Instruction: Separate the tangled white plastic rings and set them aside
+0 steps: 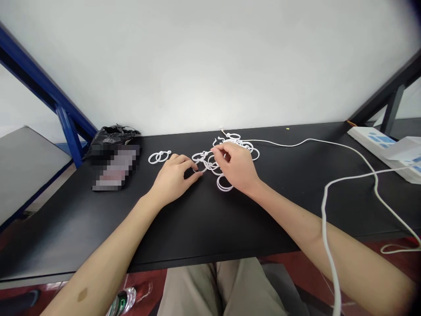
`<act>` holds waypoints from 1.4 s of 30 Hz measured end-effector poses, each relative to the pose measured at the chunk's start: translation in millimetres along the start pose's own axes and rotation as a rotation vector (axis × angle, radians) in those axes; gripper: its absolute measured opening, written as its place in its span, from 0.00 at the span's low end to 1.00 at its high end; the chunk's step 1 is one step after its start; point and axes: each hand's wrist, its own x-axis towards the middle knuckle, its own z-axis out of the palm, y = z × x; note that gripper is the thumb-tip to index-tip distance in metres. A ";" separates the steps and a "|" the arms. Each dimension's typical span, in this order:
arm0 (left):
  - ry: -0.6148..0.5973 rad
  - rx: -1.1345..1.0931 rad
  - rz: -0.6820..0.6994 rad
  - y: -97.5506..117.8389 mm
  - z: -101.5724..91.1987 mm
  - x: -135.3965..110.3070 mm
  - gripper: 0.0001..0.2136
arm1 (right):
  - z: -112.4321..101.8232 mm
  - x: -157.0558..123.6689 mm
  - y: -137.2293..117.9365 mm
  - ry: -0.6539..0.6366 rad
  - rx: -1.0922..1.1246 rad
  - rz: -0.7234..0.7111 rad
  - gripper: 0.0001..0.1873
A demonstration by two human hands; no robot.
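Observation:
A loose pile of thin white rings [255,153], some with small loops or hooks on their edge, lies at the middle of the black table. My left hand [173,177] is at the pile's left side, thumb and index finger closed on the edge of one white ring [204,170]. At the pile's front, my right hand [238,164] pinches thumb and index finger together on a white ring, whose held part is mostly hidden by the fingers. Two linked rings [154,158] lie apart, beyond my left hand. A pair of rings [224,188] rests just below my right hand.
A black plastic bag [113,133] and a blurred-out dark object [115,171] lie at the left. A white cable [348,179] crosses the right side, over my right forearm. A white and blue box [378,142] sits far right. Behind the black table [184,237] rises a white wall.

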 end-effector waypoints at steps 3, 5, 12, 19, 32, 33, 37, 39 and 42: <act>0.033 -0.029 0.001 3.9 -2.6 -0.2 0.08 | -0.4 0.2 -0.5 -0.003 0.064 0.033 0.12; 0.090 -0.075 -0.005 7.4 -5.4 -0.3 0.08 | -0.1 -0.1 -1.2 -0.036 0.116 0.055 0.12; 0.203 -0.496 -0.151 18.7 -13.1 -2.0 0.10 | 1.9 -1.4 -0.8 -0.114 0.180 0.084 0.13; 0.175 -0.724 -0.255 23.4 -15.4 -2.1 0.10 | 3.6 -3.0 -0.4 -0.114 0.164 0.078 0.13; 0.260 -0.380 -0.222 24.4 -14.1 -1.9 0.07 | 8.7 -10.1 -1.7 0.017 0.085 -0.258 0.11; 0.262 -0.355 -0.207 24.3 -13.2 -2.3 0.07 | 8.5 -10.1 -2.3 0.003 0.108 -0.270 0.10; 0.289 -0.293 -0.157 24.9 -11.5 -4.2 0.06 | 8.2 -11.0 -4.3 -0.063 0.187 -0.273 0.08; 0.318 -0.304 -0.162 25.6 -12.0 -4.8 0.06 | 8.3 -11.4 -4.8 -0.067 0.211 -0.260 0.07; 0.349 -0.323 -0.181 26.6 -13.3 -5.0 0.07 | 8.5 -12.1 -5.4 -0.057 0.222 -0.243 0.06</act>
